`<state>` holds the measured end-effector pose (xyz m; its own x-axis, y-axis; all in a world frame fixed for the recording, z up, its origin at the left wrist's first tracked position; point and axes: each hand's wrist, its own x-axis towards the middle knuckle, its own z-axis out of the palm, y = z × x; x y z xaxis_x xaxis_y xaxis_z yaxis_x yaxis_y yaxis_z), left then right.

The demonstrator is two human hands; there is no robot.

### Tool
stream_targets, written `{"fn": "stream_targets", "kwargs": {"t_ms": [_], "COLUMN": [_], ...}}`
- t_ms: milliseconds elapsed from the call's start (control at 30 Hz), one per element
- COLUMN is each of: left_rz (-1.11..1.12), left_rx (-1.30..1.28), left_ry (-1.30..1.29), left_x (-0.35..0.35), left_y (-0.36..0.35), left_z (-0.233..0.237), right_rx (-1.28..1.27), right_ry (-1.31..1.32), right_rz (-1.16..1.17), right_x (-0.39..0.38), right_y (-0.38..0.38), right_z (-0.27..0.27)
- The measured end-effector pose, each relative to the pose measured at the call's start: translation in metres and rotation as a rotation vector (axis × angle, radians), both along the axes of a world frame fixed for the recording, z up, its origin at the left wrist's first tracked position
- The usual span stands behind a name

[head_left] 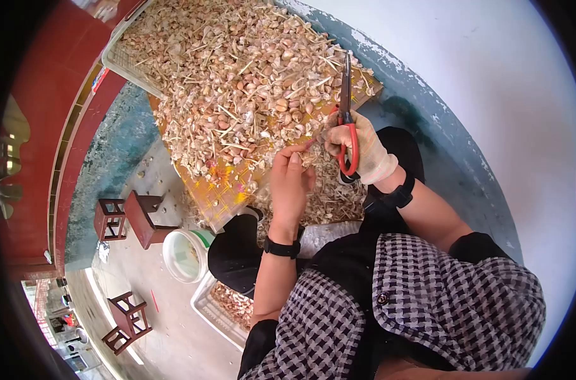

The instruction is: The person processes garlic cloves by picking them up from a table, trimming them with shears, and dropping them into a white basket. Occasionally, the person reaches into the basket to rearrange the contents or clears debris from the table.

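A large heap of garlic cloves with dry skins and stalks (pixel 237 82) covers a yellow patterned board (pixel 205 196). My right hand (pixel 357 145), in a pale, stained glove, is closed around red-handled scissors (pixel 345 95) whose dark blades point away from me. My left hand (pixel 290 180) is bare, with thumb and forefinger pinched on a small reddish clove (pixel 309 144) beside the glove's fingertips. Both hands are above the board's near edge, over loose skins (pixel 332 196) lower down.
A white basket of cloves (pixel 202 303) and a white bucket (pixel 169 256) stand on the floor at lower left. Small brown stools (pixel 142 218) are farther left. A white and teal wall (pixel 452 120) curves along the right. A light tray rim (pixel 126 73) borders the heap's left.
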<state>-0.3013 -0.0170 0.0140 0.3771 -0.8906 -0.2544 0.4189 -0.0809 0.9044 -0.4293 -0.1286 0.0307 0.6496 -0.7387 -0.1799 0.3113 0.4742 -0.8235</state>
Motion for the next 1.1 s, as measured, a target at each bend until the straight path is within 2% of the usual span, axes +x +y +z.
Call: {"fn": "stream_targets", "kwargs": {"t_ms": [100, 167, 233, 333, 433, 467, 500, 567, 600, 700, 767, 800, 867, 900, 1000, 1100], "left_rz": [0.074, 0.069, 0.058, -0.026, -0.122, -0.055, -0.009, 0.092, 0.088, 0.042, -0.049, -0.074, -0.069, -0.034, -0.216, -0.259], "left_rx": [-0.039, -0.087, -0.147, -0.158, -0.075, -0.016, 0.038, 0.153, 0.169, 0.197, 0.167, 0.217, 0.140, 0.009, 0.305, 0.359], "left_ry": [-0.184, -0.319, -0.433, -0.343, -0.160, 0.115, 0.283, 0.625, 0.538, 0.292, 0.144, -0.103, -0.698, -1.041, -1.265, -1.230], "left_x": [-0.004, -0.011, -0.016, -0.012, 0.001, 0.007, 0.015, 0.028, 0.031, 0.035, 0.041, 0.044, 0.047, 0.046, 0.029, 0.029], "left_y": [0.006, 0.010, 0.013, 0.020, 0.043, 0.052, 0.062, 0.072, 0.065, 0.033, -0.005, -0.029, -0.076, -0.096, -0.137, -0.155], "left_z": [-0.001, -0.002, -0.003, 0.000, -0.022, -0.039, -0.053, -0.071, -0.069, -0.056, -0.050, -0.054, -0.080, -0.092, -0.064, -0.057], "right_rx": [-0.102, -0.293, -0.280, 0.008, -0.035, -0.058, -0.179, -0.802, -0.756, -0.644, -0.985, -1.068, -1.247, -1.272, -1.293, -1.174], "right_ry": [0.225, 0.367, 0.264, 0.102, 0.144, 0.234, 0.349, 0.686, 0.774, 0.665, 0.810, 0.888, 1.033, 1.050, 1.089, 1.077], "right_rz": [0.096, 0.191, 0.196, 0.197, 0.192, 0.323, 0.430, 0.402, 0.348, 0.041, -0.040, -0.011, 0.046, 0.059, 0.090, -0.008], "right_x": [-0.013, -0.012, -0.010, -0.014, -0.023, -0.030, -0.036, -0.042, -0.039, -0.018, 0.008, 0.019, 0.034, 0.036, 0.044, 0.038], "right_y": [0.008, 0.018, 0.023, 0.017, 0.012, 0.011, 0.013, 0.013, 0.003, -0.053, -0.097, -0.109, -0.120, -0.124, -0.135, -0.145], "right_z": [0.007, 0.003, -0.001, -0.005, -0.011, -0.012, -0.016, -0.041, -0.035, -0.040, -0.059, -0.059, -0.058, -0.066, -0.090, -0.092]}}
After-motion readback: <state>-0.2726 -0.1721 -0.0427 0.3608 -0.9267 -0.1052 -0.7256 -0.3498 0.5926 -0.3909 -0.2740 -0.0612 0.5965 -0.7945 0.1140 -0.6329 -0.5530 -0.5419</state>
